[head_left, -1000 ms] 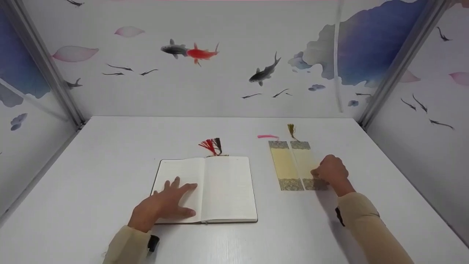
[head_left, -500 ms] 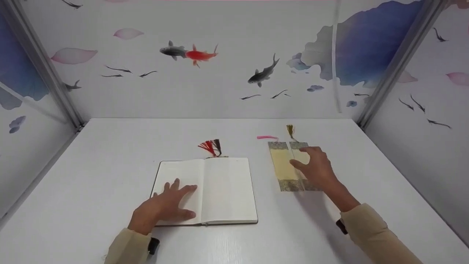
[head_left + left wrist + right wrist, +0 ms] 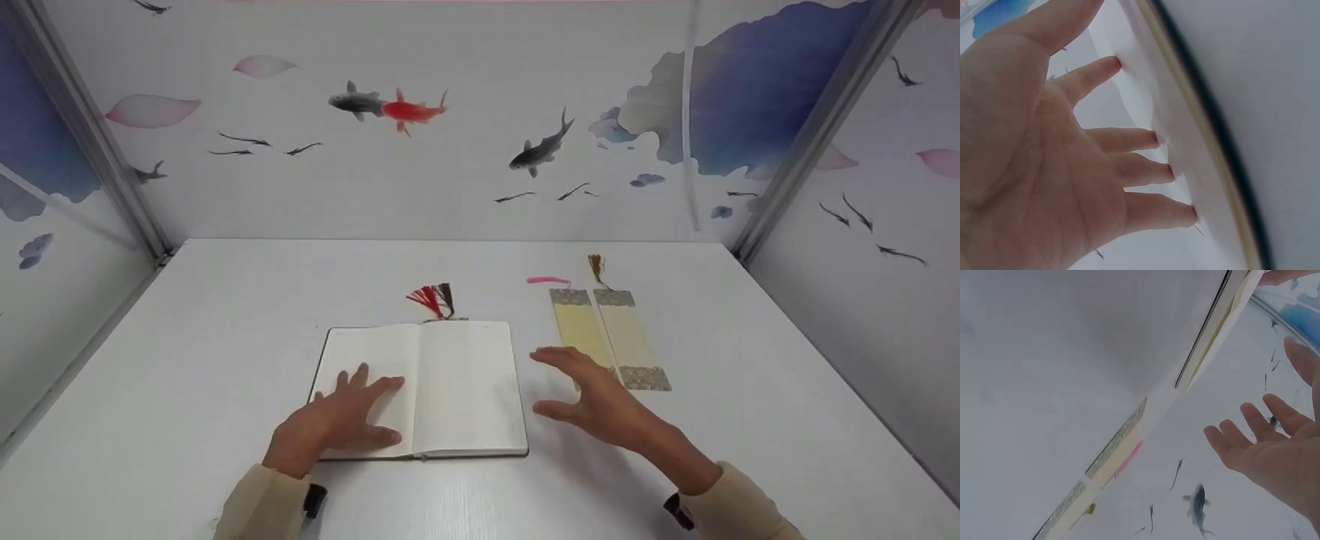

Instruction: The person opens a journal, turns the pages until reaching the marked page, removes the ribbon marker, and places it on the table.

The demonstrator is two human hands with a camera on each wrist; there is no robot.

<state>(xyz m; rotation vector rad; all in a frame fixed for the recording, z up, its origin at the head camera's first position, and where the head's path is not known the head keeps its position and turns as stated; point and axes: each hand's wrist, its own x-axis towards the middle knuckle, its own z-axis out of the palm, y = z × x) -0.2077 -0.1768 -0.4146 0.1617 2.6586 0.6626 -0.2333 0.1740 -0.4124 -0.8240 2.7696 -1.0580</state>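
An open notebook (image 3: 469,390) with blank pages lies on the white table. My left hand (image 3: 341,412) rests on its left page with fingers spread; in the left wrist view the fingertips (image 3: 1185,216) press the paper. My right hand (image 3: 607,401) hovers between the notebook and two bookmarks, thumb and fingers apart, holding nothing. The left bookmark (image 3: 576,330), cream with grey patterned ends, has a pink tassel (image 3: 547,280); the hand partly covers its lower end. Beside it lies the matching right bookmark (image 3: 630,330) with an olive-gold tassel (image 3: 595,266).
Red and dark tassels (image 3: 431,298) stick out beyond the notebook's top edge, with a sliver of patterned card under it. White panels printed with fish and petals (image 3: 405,187) enclose the table (image 3: 247,292) at the back and sides.
My right hand has moved left from the lower end of the right bookmark, across both bookmarks, towards the notebook, and its fingers have spread. The left hand has stayed on the page.
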